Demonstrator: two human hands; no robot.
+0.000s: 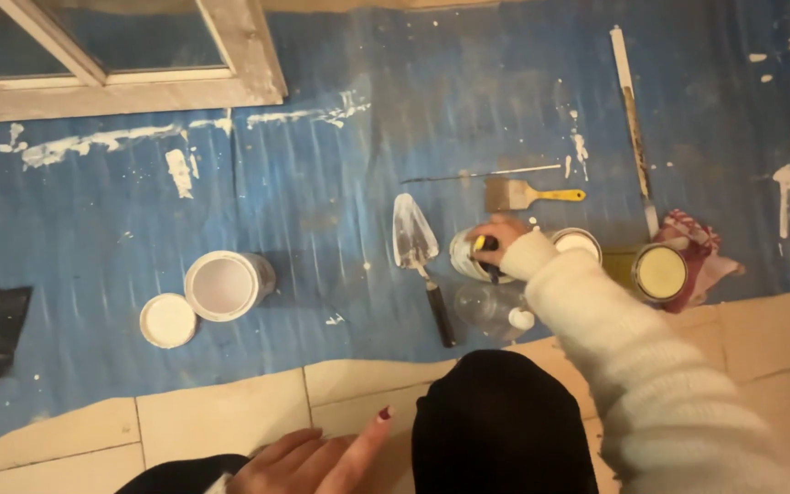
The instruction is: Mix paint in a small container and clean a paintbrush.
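Right hand (497, 233) sits at centre-right of the frame, sleeve in white knit, fingers curled tight around a small tool with a yellow-and-black handle (485, 245). Tool tip is over the top of a white paint tin (464, 256) — can't tell whether it touches the lid or the rim, the hand covers it.

Left hand (308, 457) is at bottom centre, resting low over the beige floor tiles (221, 416), fingers loosely spread, index extended, holding nothing. Dark red nail polish visible.

Around the right hand:
- Trowel (416, 245) with black handle just left of the tin, blade pointing up-frame.
- Clear plastic bottle (491, 309) lying on its side just below the tin, white cap to the right.
- 2nd small tin with white contents (580, 241) just right of the wrist.
- Tin with pale yellow lid (660, 273) further right, sitting against a red-and-white rag (699, 236).
- Brush with yellow handle (528, 194) above the hand, thin rod just above it.
- Long paint-stained stick (634, 119) at upper right.

Well apart, lower left: open white bucket (223, 285) with its round white lid (168, 320) lying flat beside it.

All of it sits on a blue drop sheet (322, 183) smeared with white paint. Wooden window frame (139, 64) at upper left. Person's dark-clad knee (500, 421) at bottom centre.
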